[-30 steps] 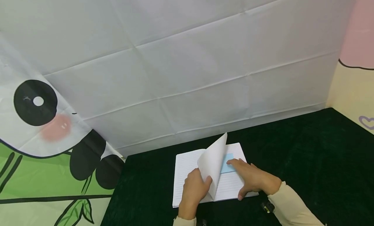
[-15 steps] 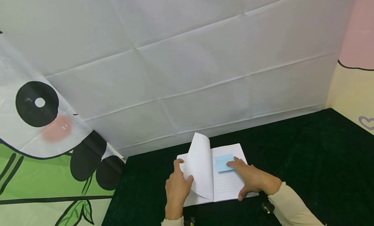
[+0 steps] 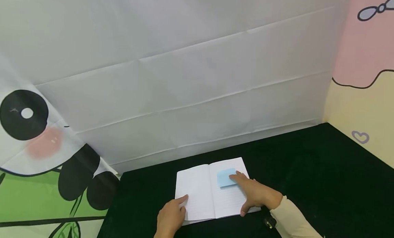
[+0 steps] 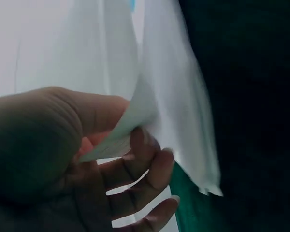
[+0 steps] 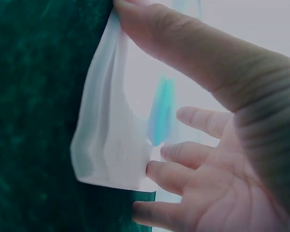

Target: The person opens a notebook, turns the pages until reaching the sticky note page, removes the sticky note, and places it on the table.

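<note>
An open lined notebook (image 3: pixel 197 190) lies on the dark green cloth. A pale blue sticky note pad (image 3: pixel 225 178) rests on its right-hand page. My left hand (image 3: pixel 171 215) is at the lower left edge of the notebook. In the left wrist view, the thumb and fingers pinch the curled corner of a page (image 4: pixel 130 108). My right hand (image 3: pixel 257 193) spreads over the right page, its fingertips touching the blue pad and its thumb at the bottom edge. In the right wrist view, the right fingers (image 5: pixel 183 166) are extended beside the pad.
Dark green cloth (image 3: pixel 286 162) covers the table around the notebook. A creased white sheet (image 3: pixel 184 94) forms the back wall. Cartoon-printed panels stand on the left (image 3: pixel 46 152) and right (image 3: pixel 363 108).
My left hand has carried a raised page over from right to left and down, so the spread lies nearly flat. My right hand stays on the right page. The head view has shifted slightly.
</note>
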Demonstrator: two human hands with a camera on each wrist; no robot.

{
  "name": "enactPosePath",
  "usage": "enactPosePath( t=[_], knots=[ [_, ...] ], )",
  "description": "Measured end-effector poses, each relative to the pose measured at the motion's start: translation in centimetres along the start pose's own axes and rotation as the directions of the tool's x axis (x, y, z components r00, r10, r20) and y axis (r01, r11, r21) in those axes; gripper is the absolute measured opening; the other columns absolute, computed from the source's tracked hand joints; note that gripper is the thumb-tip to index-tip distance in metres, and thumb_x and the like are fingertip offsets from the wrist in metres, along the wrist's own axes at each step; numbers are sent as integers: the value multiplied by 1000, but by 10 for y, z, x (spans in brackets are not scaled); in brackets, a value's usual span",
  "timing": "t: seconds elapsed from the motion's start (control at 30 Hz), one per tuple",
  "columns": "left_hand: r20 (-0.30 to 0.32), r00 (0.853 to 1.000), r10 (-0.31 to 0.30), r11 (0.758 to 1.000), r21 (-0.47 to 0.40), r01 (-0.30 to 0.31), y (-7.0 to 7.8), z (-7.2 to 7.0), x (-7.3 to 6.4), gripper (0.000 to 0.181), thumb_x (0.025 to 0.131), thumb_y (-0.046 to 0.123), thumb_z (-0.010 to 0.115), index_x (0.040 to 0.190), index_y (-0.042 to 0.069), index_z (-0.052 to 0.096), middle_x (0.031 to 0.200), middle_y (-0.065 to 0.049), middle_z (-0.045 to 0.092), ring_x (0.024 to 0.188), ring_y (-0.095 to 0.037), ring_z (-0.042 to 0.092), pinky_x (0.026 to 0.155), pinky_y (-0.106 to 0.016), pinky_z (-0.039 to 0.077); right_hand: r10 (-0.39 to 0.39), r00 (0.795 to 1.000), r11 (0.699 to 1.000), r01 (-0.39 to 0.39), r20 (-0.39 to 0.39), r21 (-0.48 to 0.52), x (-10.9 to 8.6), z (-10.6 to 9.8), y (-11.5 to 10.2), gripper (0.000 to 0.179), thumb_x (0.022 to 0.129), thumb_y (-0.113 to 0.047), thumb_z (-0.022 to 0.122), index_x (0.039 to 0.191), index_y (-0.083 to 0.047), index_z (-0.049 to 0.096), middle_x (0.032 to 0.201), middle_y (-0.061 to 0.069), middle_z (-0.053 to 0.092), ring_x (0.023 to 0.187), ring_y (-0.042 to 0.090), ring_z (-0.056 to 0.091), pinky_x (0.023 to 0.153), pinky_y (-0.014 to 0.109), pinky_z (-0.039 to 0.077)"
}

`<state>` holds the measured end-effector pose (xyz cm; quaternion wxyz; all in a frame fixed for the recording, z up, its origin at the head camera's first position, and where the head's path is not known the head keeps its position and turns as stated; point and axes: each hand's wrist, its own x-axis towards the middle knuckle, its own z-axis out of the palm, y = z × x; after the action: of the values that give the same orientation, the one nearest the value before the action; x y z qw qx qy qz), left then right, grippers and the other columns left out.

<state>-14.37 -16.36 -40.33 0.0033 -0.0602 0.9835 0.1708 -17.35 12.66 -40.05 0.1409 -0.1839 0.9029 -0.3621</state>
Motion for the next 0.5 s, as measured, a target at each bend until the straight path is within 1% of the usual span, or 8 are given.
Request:
enactPosePath(
  t=[0.07, 0.1, 0.2, 0.27, 0.33, 0.4, 0.43, 0.5],
  knots=[
    [-13, 999, 37, 999, 38, -37, 1, 7, 2, 33, 88, 10, 71, 120, 15, 75, 118, -20, 71, 76, -24, 60, 63, -38, 49, 5, 1000, 1000, -5, -13, 1, 0, -1, 6, 121, 53, -13, 99, 154, -7, 33, 167, 25, 19, 152, 46, 25, 116, 73, 18],
    [-18, 999, 49, 998, 50, -48, 3, 12, 3, 33, 87, 14, 74, 120, 15, 75, 116, -18, 70, 83, -25, 60, 70, -42, 51, 11, 1000, 1000, -11, -20, 0, 0, -3, 10, 121, 54, -13, 99, 154, -7, 32, 166, 25, 19, 152, 46, 25, 117, 73, 18],
    [-53, 995, 84, 993, 92, -79, 11, 25, 5, 37, 82, 26, 81, 117, 15, 76, 123, -17, 62, 106, -32, 59, 87, -53, 51, 1, 998, 998, -6, -69, -70, -1, -8, 22, 111, 62, -20, 97, 153, -5, 35, 164, 27, 23, 150, 51, 26, 112, 77, 20],
    [-73, 992, 102, 992, 88, -96, 16, 33, 6, 41, 81, 30, 83, 117, 13, 75, 135, -17, 58, 119, -35, 56, 94, -58, 49, -5, 988, 987, -20, -157, -158, 1, -10, 27, 98, 68, -26, 93, 148, -3, 42, 162, 29, 27, 149, 54, 26, 109, 80, 21],
    [-81, 989, 120, 991, 75, -114, 21, 39, 8, 44, 81, 33, 83, 117, 10, 73, 144, -17, 56, 129, -37, 55, 101, -62, 46, -26, 960, 968, -45, -278, -247, 6, -10, 28, 82, 72, -29, 91, 139, -3, 53, 160, 29, 33, 148, 55, 26, 106, 82, 22],
    [-74, 990, 118, 993, 41, -115, 25, 44, 9, 46, 81, 34, 83, 117, 9, 70, 140, -17, 61, 125, -35, 61, 100, -61, 47, -59, 921, 949, -67, -384, -307, 13, -7, 26, 65, 73, -25, 90, 128, -5, 62, 158, 27, 39, 149, 54, 26, 107, 83, 19],
    [-66, 992, 108, 994, 21, -107, 26, 46, 10, 47, 80, 34, 83, 117, 8, 68, 135, -17, 63, 118, -34, 64, 98, -60, 49, -83, 904, 941, -67, -419, -332, 17, -5, 25, 58, 72, -22, 91, 122, -7, 65, 157, 26, 41, 150, 52, 26, 108, 82, 17],
    [-42, 995, 86, 996, -10, -87, 28, 51, 8, 49, 79, 34, 84, 117, 9, 65, 125, -16, 68, 101, -30, 67, 89, -55, 53, -132, 886, 927, -49, -445, -373, 25, 1, 23, 45, 72, -18, 91, 110, -10, 69, 155, 23, 45, 150, 50, 26, 111, 80, 15]
  ],
)
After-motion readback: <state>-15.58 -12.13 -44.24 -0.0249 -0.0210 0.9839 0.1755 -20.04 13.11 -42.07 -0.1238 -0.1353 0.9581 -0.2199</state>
